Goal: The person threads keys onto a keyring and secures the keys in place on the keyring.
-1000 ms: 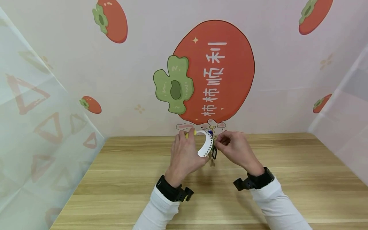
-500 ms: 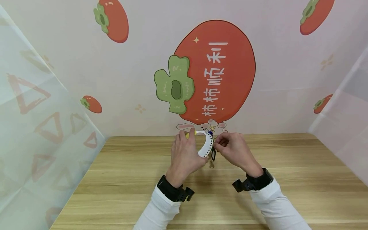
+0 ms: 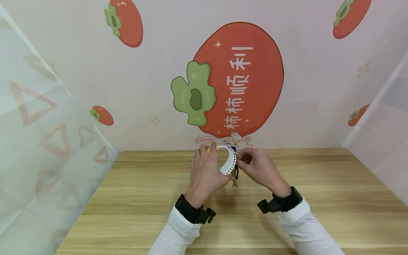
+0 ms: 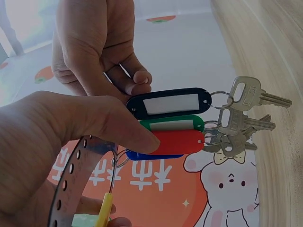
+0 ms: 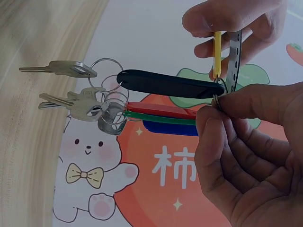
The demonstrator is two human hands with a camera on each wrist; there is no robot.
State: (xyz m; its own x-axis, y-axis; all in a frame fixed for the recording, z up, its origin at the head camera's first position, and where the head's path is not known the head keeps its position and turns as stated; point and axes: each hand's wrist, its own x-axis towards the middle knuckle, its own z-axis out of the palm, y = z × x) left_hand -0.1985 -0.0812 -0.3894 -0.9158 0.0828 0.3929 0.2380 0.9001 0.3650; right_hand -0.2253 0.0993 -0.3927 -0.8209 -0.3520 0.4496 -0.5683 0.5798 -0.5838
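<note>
My left hand point(image 3: 205, 170) grips a white curved plate point(image 3: 228, 161) with a row of small holes along its outer edge. A yellow key tag point(image 5: 218, 52) stands beside the plate at the left fingers. My right hand point(image 3: 261, 166) pinches a small metal split ring point(image 5: 216, 101) between thumb and forefinger, at the end of a black key tag point(image 4: 170, 104). Red point(image 4: 187, 142), green point(image 4: 199, 123) and blue point(image 4: 156, 156) key tags hang close below it, partly hidden by my left thumb in the left wrist view. Silver keys point(image 4: 244, 94) dangle from rings at the tags' far ends.
Beneath the hands lies a wood-grain table point(image 3: 134, 205). A pale backdrop point(image 3: 312, 78) with a large red persimmon print point(image 3: 255, 88) rises behind its far edge. Pale sheets stand along the left point(image 3: 28, 148) and right point(image 3: 382, 141) sides.
My right hand has shifted slightly left and down, nearer the plate's edge. The dangling black tag has moved a little with it. My left hand stays almost still around the plate.
</note>
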